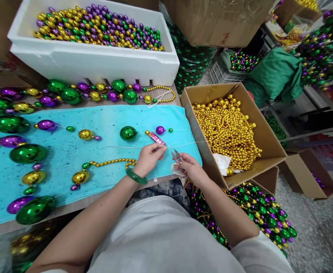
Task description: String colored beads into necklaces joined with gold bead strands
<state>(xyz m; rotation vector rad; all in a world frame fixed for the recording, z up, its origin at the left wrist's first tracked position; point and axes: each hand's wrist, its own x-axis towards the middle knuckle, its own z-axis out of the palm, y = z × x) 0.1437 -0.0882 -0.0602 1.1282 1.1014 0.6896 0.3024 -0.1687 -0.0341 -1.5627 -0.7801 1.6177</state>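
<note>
My left hand (149, 157), with a green bangle (136, 176) on its wrist, pinches a thin clear thread (183, 145) over the turquoise cloth (103, 117). My right hand (187, 167) holds small scissors (176, 155) close to the same thread. The thread carries a green ball (128, 133), a purple bead (160, 130) and small beads. A pink lighter (157, 138) lies just beyond my fingers. A gold bead strand (112, 162) curves on the cloth left of my left hand.
A white foam box (98, 57) of mixed beads stands at the back. A cardboard box (265, 136) of gold bead strands sits to the right. Large green, purple and gold balls (28, 153) lie on the left. Bead heaps (263, 212) lie on the floor.
</note>
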